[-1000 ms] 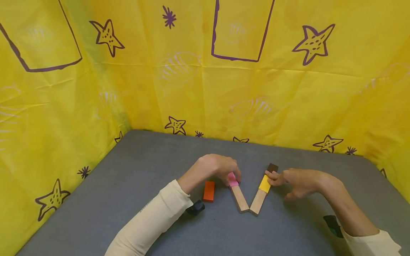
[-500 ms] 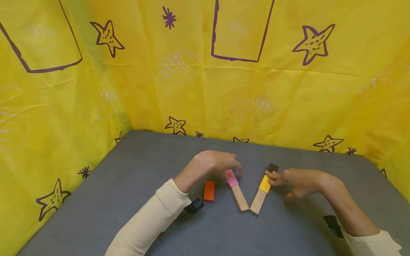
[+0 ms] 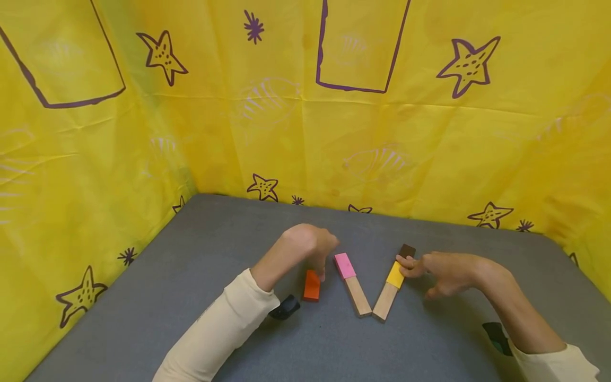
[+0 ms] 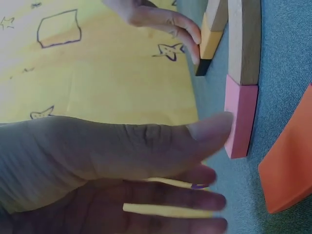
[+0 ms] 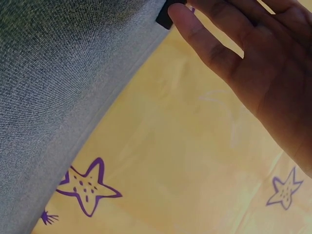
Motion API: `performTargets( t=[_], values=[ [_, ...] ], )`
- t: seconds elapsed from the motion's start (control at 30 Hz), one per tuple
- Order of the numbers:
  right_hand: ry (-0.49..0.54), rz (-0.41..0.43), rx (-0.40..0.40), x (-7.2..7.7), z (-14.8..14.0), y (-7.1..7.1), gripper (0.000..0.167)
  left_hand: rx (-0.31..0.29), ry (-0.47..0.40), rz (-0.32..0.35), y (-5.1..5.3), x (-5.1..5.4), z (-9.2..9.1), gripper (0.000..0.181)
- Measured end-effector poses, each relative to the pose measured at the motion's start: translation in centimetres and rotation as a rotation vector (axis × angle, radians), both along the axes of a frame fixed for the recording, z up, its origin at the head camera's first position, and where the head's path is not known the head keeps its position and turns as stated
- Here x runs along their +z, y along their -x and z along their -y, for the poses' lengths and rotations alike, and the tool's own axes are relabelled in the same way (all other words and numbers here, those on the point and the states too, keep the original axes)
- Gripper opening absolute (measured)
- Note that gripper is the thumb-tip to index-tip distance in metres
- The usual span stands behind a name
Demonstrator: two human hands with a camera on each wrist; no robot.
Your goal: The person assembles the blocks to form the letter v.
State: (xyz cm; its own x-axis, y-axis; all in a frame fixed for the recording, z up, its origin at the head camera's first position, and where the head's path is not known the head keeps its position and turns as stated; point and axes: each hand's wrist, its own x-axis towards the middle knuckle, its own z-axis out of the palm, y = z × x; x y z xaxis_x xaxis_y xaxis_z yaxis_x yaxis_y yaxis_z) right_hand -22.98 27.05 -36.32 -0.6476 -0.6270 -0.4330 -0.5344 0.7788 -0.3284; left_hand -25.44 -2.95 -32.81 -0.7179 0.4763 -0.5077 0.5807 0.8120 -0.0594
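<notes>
In the head view, my left hand (image 3: pixel 309 246) is over the far end of an orange block (image 3: pixel 311 291). Its thumb and fingers are extended with nothing between them in the left wrist view, where the orange block lies apart from them. A pink block (image 3: pixel 345 265) continues a plain wooden block (image 3: pixel 358 298), forming one arm of a V. The other arm is a second plain wooden block (image 3: pixel 384 303), a yellow block (image 3: pixel 394 276) and a dark brown block (image 3: pixel 407 250). Fairly straight fingers of my right hand (image 3: pixel 444 270) rest against the yellow and brown blocks.
All the blocks lie on a grey cloth-covered table (image 3: pixel 229 233). Yellow fabric (image 3: pixel 305 127) printed with starfish hangs behind and beside it. Below the left sleeve shows a black object (image 3: pixel 285 307), and another dark object (image 3: pixel 496 337) is by the right wrist.
My left hand has let go of the pink block and moved left to the orange block. My right hand has stayed at the yellow and brown blocks.
</notes>
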Motion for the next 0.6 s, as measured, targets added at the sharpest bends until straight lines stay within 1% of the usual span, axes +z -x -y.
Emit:
performTargets(
  t=[0.1, 0.17, 0.27, 0.33, 0.4, 0.6],
  values=[
    [-0.001, 0.010, -0.009, 0.1, 0.1, -0.1, 0.077, 0.015, 0.061, -0.016, -0.3, -0.2, -0.2, 0.073],
    [-0.003, 0.017, -0.014, 0.1, 0.1, -0.1, 0.077, 0.009, 0.123, -0.019, -0.4, -0.4, -0.5, 0.072],
    [-0.005, 0.029, -0.024, 0.1, 0.2, -0.1, 0.076, -0.010, 0.218, -0.010, -0.5, -0.9, -1.3, 0.076],
    [-0.004, 0.030, -0.019, 0.0, 0.2, 0.0, 0.075, -0.012, 0.262, 0.016, -0.4, -1.1, -1.6, 0.083],
    [-0.001, 0.033, -0.020, 0.0, 0.2, 0.0, 0.075, -0.015, 0.288, 0.034, -0.3, -1.2, -1.8, 0.087],
    [0.001, 0.036, -0.030, 0.0, 0.3, -0.1, 0.076, -0.003, 0.312, 0.078, -0.1, -1.5, -2.2, 0.092]
  ],
)
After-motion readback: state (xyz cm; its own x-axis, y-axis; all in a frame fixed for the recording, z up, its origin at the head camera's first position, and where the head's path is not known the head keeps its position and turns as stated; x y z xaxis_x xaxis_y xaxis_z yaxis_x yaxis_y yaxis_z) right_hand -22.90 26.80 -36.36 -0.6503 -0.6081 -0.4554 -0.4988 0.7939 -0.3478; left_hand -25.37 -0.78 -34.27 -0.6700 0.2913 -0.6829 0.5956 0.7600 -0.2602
